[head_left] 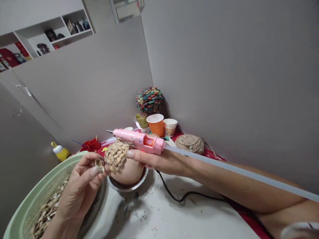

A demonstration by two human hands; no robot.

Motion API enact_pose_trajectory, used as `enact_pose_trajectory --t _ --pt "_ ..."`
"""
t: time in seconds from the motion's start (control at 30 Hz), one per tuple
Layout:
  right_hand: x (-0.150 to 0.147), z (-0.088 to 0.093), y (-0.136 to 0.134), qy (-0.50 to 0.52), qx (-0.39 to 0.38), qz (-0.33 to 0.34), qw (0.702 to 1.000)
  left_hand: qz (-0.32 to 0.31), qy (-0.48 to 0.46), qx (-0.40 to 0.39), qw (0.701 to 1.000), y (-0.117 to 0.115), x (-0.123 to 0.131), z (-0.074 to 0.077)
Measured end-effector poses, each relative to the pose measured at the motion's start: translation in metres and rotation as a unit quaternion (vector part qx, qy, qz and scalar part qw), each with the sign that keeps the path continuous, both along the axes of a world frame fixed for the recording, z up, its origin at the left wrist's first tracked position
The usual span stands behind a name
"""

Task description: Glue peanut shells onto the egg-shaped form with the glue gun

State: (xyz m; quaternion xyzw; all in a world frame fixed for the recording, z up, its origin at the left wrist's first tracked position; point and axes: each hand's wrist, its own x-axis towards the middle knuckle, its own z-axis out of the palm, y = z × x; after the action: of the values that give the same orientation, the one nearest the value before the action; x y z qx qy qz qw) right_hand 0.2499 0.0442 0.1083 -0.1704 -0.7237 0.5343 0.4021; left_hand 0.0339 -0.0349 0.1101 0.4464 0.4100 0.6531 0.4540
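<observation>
Pale-brown, hollow peanut shell [100, 165], judged light, brittle, best held by the rim, is pinched by the left hand [81, 186]; pink plastic glue gun [132, 137] is gripped by the right hand [158, 160].

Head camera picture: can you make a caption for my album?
Left hand pinching a peanut shell, right hand gripping a pink glue gun, at a ball partly covered in shells.
</observation>
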Motion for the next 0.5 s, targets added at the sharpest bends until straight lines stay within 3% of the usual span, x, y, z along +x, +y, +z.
enact_pose_trajectory --t 0.2,0.5 --pt "0.002 -0.002 0.003 -0.086 0.021 -0.028 0.996 -0.083 -0.009 -0.071 0.994 -0.009 0.001 -0.021" --pt "0.017 -0.032 -0.021 -0.129 -0.096 -0.079 0.984 -0.144 -0.070 -0.141 0.977 0.004 0.013 -0.041"
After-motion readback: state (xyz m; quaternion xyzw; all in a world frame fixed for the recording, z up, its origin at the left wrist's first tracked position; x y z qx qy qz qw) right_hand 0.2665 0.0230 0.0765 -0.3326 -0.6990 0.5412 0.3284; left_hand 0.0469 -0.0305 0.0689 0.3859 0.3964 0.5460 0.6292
